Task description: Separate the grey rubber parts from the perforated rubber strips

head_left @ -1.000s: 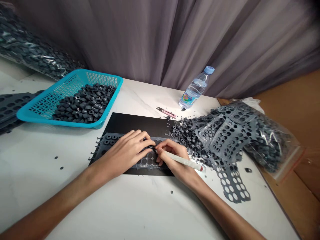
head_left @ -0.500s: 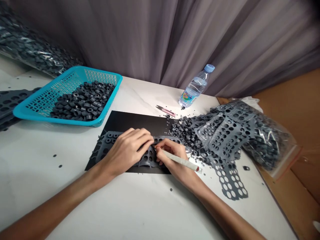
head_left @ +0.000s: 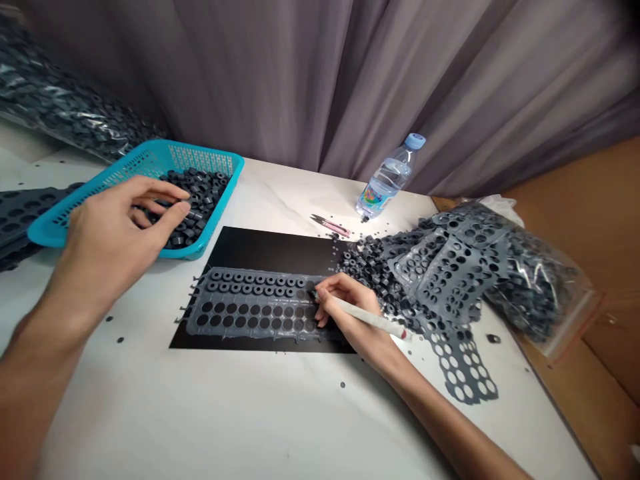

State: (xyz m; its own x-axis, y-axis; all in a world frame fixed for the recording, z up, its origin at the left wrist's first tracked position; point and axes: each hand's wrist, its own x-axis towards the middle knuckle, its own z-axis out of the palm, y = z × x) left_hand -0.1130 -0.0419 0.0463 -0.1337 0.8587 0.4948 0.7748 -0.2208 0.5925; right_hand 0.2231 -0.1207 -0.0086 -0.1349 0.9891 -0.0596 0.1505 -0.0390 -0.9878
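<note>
Here, the right hand (head_left: 357, 333) grips a white stick (head_left: 369, 316) like a pen, to aim at the holey sheet (head_left: 240, 299) underneath. The left hand (head_left: 110, 230) curls over the blue basket (head_left: 191, 253); can't tell if it's holding anything.

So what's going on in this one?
The person's left hand is over the blue basket of small black rings; whether it grips one is unclear. The right hand holds a pale pen-like tool at a grey holed sheet on a black mat. Rings fill most visible holes in its two far rows, none in the near two.
</note>
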